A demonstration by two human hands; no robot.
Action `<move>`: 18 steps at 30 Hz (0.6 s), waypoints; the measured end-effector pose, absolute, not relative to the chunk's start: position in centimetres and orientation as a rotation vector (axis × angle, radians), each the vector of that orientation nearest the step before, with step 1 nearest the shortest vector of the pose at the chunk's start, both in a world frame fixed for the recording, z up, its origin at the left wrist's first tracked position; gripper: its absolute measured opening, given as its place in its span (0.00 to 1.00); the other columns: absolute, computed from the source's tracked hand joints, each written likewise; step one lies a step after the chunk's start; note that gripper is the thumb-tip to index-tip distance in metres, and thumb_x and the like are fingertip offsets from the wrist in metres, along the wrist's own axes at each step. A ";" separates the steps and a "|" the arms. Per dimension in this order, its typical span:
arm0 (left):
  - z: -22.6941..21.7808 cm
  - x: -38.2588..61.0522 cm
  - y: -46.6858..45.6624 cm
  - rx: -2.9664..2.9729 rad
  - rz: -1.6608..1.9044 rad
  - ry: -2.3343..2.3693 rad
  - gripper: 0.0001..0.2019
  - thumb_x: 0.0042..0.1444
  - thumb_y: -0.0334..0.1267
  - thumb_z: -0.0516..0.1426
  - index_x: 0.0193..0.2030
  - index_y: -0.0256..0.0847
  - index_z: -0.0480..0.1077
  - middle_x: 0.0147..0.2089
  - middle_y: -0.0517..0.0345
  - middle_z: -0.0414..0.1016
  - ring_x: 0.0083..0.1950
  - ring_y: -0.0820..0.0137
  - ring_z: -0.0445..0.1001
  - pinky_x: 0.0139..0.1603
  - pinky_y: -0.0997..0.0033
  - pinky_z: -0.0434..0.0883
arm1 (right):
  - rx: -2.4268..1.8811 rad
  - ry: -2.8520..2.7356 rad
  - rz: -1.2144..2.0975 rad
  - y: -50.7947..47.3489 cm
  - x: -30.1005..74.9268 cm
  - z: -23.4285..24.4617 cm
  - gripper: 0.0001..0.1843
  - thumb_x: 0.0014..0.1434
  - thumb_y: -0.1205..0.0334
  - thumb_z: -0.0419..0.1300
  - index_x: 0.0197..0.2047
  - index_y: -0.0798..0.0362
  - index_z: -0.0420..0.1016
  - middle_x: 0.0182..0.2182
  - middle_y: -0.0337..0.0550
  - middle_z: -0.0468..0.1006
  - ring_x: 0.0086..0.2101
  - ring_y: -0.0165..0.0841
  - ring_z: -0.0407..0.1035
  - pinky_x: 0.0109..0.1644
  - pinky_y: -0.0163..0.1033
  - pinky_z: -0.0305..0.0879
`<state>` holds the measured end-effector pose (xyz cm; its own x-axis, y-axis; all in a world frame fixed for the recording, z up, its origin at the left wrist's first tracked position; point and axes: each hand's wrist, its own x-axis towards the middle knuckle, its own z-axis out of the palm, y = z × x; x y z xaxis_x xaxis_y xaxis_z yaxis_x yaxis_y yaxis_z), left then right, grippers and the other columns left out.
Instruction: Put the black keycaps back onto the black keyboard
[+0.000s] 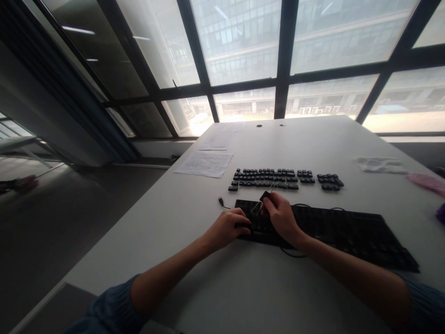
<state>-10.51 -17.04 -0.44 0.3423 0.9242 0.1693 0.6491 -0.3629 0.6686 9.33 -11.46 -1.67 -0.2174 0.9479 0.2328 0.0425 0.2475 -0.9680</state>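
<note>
Beneath the tall windows (239, 41), the white counter (313, 148) extends. On it, toward four o'clock from the view's centre, lies the black keyboard (347, 232). At its ten o'clock are printed sheets (205, 164); between its ten and twelve o'clock, black keycaps (257, 178) lie in loose rows. The right hand (281, 214) is above the keyboard's nine o'clock part, its grip closed on a small wire tool (264, 196). The left hand (227, 226) touches the nine o'clock end; whether its grip holds something, I cannot tell.
</note>
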 end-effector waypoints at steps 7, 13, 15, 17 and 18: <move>-0.6 -11.1 -17.3 1.983 0.875 1.478 0.15 0.46 0.38 0.72 0.41 0.39 0.78 0.40 0.55 0.76 0.41 0.66 0.75 0.43 0.68 0.72 | -0.905 -1.847 1.038 -12.7 8.6 -1.4 0.10 0.65 0.61 0.54 0.30 0.51 0.64 0.25 0.37 0.72 0.26 0.32 0.66 0.31 0.36 0.59; -1.7 -11.7 -17.0 2.003 0.879 1.416 0.17 0.46 0.40 0.72 0.43 0.41 0.78 0.42 0.54 0.76 0.44 0.64 0.74 0.47 0.66 0.71 | -0.911 -1.940 1.030 -12.5 7.8 -1.6 0.11 0.65 0.64 0.54 0.29 0.51 0.63 0.23 0.36 0.71 0.26 0.31 0.64 0.30 0.35 0.55; -1.9 -11.8 -17.0 2.005 0.885 1.396 0.17 0.46 0.40 0.72 0.43 0.41 0.78 0.43 0.54 0.76 0.44 0.64 0.74 0.47 0.66 0.71 | -0.872 -1.963 1.013 -12.5 7.6 -1.5 0.10 0.64 0.65 0.54 0.29 0.51 0.63 0.24 0.36 0.71 0.26 0.31 0.64 0.30 0.35 0.55; -1.8 -11.8 -17.0 2.019 0.890 1.383 0.15 0.47 0.40 0.71 0.41 0.40 0.78 0.42 0.54 0.76 0.44 0.65 0.74 0.46 0.67 0.71 | -0.809 -2.010 0.985 -12.6 7.6 -1.4 0.10 0.64 0.67 0.54 0.29 0.51 0.63 0.25 0.37 0.71 0.26 0.30 0.63 0.31 0.35 0.55; -1.8 -11.7 -17.1 2.030 0.886 1.376 0.13 0.48 0.40 0.71 0.39 0.40 0.78 0.41 0.54 0.76 0.43 0.65 0.73 0.46 0.67 0.70 | -0.778 -2.038 0.969 -12.6 7.6 -1.4 0.10 0.63 0.68 0.54 0.29 0.52 0.63 0.26 0.37 0.71 0.26 0.30 0.63 0.31 0.35 0.55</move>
<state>-11.73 -17.05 -1.75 0.2669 0.9374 0.2238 0.5916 -0.3427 0.7298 7.61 -12.64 -1.40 -0.5448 0.7593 0.3560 0.2031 0.5313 -0.8224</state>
